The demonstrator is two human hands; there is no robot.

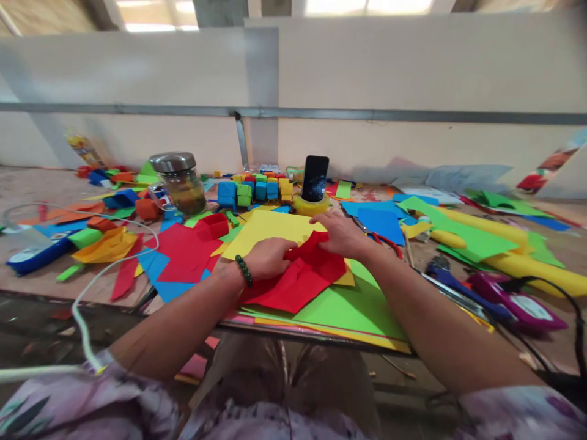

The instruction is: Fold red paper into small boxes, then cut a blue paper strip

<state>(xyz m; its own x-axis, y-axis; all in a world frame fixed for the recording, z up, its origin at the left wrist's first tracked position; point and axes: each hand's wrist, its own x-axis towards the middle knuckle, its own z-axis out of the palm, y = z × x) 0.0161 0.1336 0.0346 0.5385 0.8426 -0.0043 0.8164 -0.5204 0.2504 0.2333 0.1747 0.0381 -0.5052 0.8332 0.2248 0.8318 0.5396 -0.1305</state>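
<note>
A creased red sheet [307, 275], partly folded, lies in front of me on a stack of green sheets [353, 311] and a yellow sheet [275, 229]. Its left part is gripped by my left hand [268, 258], fingers curled at the raised edge; a dark green bead bracelet is on that wrist. At the far right of the same edge, my right hand [337, 233] pinches the red sheet between thumb and fingers. Some fingertips of both hands are hidden behind the fold.
A lidded glass jar [180, 183] and small coloured box shapes [243, 192] stand behind. A phone [315, 177] is propped in a yellow ring. Scissors [387, 244], a purple device [518, 305] and yellow rolls are at right. A white cable [82, 305] crosses the left side.
</note>
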